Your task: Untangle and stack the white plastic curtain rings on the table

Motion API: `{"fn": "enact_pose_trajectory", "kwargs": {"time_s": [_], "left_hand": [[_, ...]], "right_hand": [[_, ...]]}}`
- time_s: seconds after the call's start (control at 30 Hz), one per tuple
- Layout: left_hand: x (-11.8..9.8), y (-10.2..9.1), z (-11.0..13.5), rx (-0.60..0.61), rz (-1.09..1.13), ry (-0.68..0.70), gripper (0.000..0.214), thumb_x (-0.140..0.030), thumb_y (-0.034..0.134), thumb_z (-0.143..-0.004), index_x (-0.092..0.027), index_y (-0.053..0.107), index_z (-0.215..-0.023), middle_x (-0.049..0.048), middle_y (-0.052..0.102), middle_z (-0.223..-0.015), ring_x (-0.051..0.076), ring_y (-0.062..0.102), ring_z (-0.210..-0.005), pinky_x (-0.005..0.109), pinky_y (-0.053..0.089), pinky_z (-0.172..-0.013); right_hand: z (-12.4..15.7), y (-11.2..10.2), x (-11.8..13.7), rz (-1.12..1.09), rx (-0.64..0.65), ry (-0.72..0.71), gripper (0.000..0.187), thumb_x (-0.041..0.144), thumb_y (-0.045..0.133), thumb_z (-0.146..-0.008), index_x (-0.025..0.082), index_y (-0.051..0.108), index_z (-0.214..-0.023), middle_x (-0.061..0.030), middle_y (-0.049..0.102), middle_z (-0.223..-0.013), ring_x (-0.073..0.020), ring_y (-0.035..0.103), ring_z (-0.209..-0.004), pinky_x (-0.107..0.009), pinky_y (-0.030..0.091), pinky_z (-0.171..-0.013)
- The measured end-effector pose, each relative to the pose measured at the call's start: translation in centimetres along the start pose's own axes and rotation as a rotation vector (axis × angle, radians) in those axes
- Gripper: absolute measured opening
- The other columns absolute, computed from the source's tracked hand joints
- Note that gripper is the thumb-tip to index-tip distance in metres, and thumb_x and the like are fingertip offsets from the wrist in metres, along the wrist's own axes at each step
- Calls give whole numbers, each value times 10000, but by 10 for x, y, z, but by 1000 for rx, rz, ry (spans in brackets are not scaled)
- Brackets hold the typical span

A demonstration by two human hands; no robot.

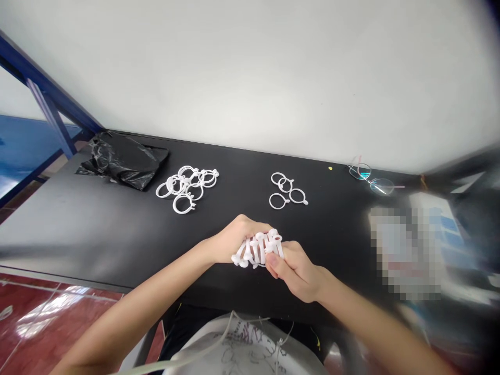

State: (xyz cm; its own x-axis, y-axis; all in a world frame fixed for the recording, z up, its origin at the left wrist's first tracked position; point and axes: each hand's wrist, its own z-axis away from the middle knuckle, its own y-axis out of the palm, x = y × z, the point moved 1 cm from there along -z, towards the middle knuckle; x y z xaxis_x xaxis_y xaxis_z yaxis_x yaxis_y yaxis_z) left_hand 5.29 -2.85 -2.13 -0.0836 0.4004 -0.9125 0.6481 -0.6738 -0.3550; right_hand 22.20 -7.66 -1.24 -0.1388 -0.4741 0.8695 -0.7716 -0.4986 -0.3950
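A bunch of white plastic curtain rings (pixel 258 249) is held over the near part of the black table, their small knobbed ends pointing in several directions. My left hand (pixel 233 240) is closed round the bunch from the left, its inner fingers hidden behind the rings. On the other side, my right hand (pixel 299 268) grips the right end, thumb pressed on the knobs. Farther back lies a loose pile of white rings (pixel 194 191), left of my hands. A smaller group of thin white rings (pixel 278 201) rests beyond them.
A crumpled black plastic bag (pixel 128 159) lies at the table's back left. Eyeglasses (pixel 382 186) sit at the back right, near a blurred, pixelated item (pixel 406 255). The black table (pixel 97 229) meets a white wall (pixel 250 78) behind.
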Motion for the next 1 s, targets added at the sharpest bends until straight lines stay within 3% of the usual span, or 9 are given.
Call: {"fn": "enact_pose_trajectory", "kwargs": {"time_s": [0.2, 0.3, 0.5, 0.6, 0.7, 0.77, 0.87, 0.93, 1.0], "left_hand": [[-4, 2, 2, -17, 94, -31, 191, -284, 624, -831, -110, 641, -755, 29, 666, -715, 126, 608, -640, 213, 476, -598], [-3, 3, 2, -68, 204, -162, 311, -335, 564, -884, -103, 631, -688, 29, 646, -639, 116, 593, -568, 208, 462, -543], [2, 1, -1, 9, 327, -179, 215, -294, 717, -739, -98, 647, -686, 12, 611, -612, 121, 573, -543, 209, 445, -493], [1, -5, -1, -63, 398, -344, 269, -348, 637, -838, -96, 689, -917, -10, 578, -552, 107, 551, -462, 197, 431, -440], [-1, -13, 2, -88, 464, -432, 385, -380, 539, -910, -98, 635, -1154, -20, 566, -532, 115, 563, -427, 196, 440, -411], [-3, -19, 3, -55, 467, -355, 371, -352, 590, -864, -93, 649, -1123, -12, 585, -558, 118, 573, -444, 198, 451, -420], [-8, -28, 5, -17, 441, -225, 318, -309, 672, -777, -79, 685, -997, -8, 589, -553, 109, 550, -448, 192, 437, -422], [-11, -33, 5, -64, 429, -212, 296, -318, 633, -829, -74, 687, -988, -8, 575, -538, 99, 533, -442, 187, 427, -421], [-15, -36, 5, -143, 428, -231, 320, -342, 547, -912, -81, 677, -1046, -9, 565, -537, 93, 523, -430, 185, 425, -417]], "right_hand": [[-2, 3, 2, 108, -10, -133, 408, 246, 281, -1023, 212, 368, -626, 40, 391, -538, -95, 359, -481, -246, 337, -486], [-2, 4, 5, 103, -2, -155, 391, 253, 304, -1012, 216, 385, -632, 25, 416, -557, -112, 396, -507, -262, 367, -518], [2, 2, 1, -251, 7, 234, 478, 369, 311, -1023, 203, 422, -588, 47, 368, -470, -89, 343, -417, -249, 318, -454], [1, -7, -8, -463, -186, 360, 522, 473, 338, -1003, 206, 421, -563, 56, 341, -440, -86, 322, -370, -244, 264, -393], [-8, -22, -20, -364, -438, 461, 493, 537, 382, -975, 198, 480, -631, 48, 413, -501, -82, 353, -364, -238, 268, -381], [-20, -27, -27, -103, -295, 533, 456, 512, 411, -975, 182, 543, -690, 35, 465, -532, -89, 411, -400, -241, 316, -420], [-46, -25, -34, 258, -94, 371, 465, 380, 406, -992, 192, 437, -567, 21, 441, -544, -110, 426, -502, -263, 360, -519], [-66, -16, -37, 326, 77, 253, 336, 224, 438, -963, 181, 507, -637, -11, 541, -682, -134, 500, -636, -272, 400, -606], [-86, -7, -39, 363, 69, 281, 229, 116, 545, -866, 181, 533, -647, -17, 553, -735, -139, 508, -664, -265, 391, -596]]}}
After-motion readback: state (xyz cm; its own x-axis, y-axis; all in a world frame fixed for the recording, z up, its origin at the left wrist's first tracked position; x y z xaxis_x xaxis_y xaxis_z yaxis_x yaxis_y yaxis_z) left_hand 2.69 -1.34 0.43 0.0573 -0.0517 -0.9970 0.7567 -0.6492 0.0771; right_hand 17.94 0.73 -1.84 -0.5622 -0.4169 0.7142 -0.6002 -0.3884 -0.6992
